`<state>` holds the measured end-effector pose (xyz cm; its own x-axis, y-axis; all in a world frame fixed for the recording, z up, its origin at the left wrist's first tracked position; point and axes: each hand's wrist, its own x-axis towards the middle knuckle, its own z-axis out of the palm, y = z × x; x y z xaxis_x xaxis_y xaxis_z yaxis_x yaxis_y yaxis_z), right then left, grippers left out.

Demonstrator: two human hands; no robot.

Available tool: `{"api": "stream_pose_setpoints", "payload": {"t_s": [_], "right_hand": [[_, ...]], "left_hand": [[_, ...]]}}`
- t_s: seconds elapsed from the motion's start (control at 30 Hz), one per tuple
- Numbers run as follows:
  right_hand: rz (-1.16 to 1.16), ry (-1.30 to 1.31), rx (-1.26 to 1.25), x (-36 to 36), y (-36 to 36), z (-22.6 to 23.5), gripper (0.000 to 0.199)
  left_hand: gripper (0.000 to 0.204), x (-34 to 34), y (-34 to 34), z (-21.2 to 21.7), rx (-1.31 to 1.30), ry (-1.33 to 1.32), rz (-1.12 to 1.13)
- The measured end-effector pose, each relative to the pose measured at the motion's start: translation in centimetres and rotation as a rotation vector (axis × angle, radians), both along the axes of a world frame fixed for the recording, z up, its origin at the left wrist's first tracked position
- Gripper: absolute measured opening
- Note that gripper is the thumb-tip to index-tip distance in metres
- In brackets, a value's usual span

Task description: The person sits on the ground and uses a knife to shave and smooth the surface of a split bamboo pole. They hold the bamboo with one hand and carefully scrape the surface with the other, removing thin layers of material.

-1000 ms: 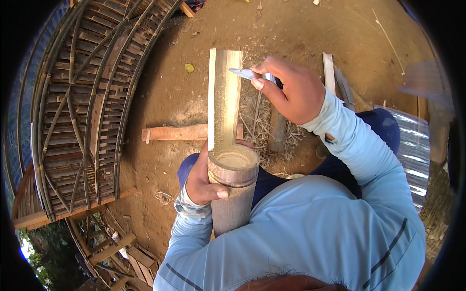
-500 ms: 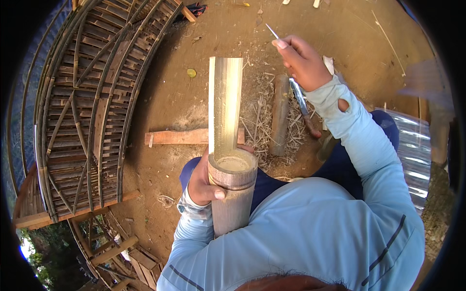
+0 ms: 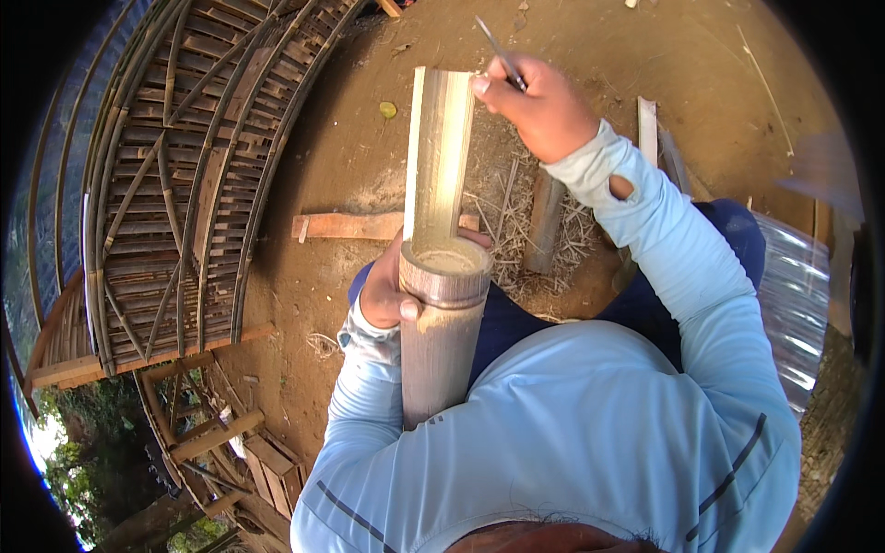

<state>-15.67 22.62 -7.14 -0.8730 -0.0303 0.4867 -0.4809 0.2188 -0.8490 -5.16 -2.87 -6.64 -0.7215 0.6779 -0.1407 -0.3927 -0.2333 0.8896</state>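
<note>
My left hand (image 3: 380, 297) is wrapped around a thick bamboo tube (image 3: 437, 359), which stands nearly upright against my body. Just below the thumb's level the tube is whole; above its node, a pale half-round wall (image 3: 441, 157) rises from the far side, and the cut top shows a light, round inner face. My right hand (image 3: 546, 112) is closed on a small knife (image 3: 495, 46) with a thin pointed blade aimed up and left. Its thumb is at or very near the upper right corner of the pale wall; I cannot tell if they touch. The knife's handle is mostly hidden in the fist.
A slatted bamboo structure (image 3: 175, 221) fills the left. On the dirt floor lie a flat wooden board (image 3: 350, 226), a short log (image 3: 545, 226) among shavings (image 3: 502, 198), and a pale wood strip (image 3: 647, 129). Clear corrugated sheeting (image 3: 791, 295) is at the right.
My right hand has moved left, to the top of the pale bamboo wall, with the knife in it. The blade lying beside the log is now out of sight. The view has shifted slightly.
</note>
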Motion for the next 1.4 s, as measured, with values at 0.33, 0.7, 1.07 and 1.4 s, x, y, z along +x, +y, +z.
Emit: {"api": "stream_pose_setpoints", "payload": {"t_s": [0.33,0.7,1.07,1.4], "right_hand": [[-0.053,-0.102,-0.337,-0.5,0.3,-0.3,0.030],[0.047,-0.126,-0.235,0.5,1.0,-0.7,0.028],[-0.258,-0.355,-0.255,-0.9,9.5,-1.3,0.033],[0.197,-0.381,-0.227,5.7,4.6,2.0,0.036]], "left_hand": [[0.133,0.5,0.7,0.1,-0.021,0.056,0.006],[0.127,0.9,1.1,-0.3,0.022,0.096,-0.040],[0.103,2.6,0.5,-0.9,0.199,-0.060,-0.036],[0.117,2.3,1.8,-0.7,0.189,-0.231,-0.048]]}}
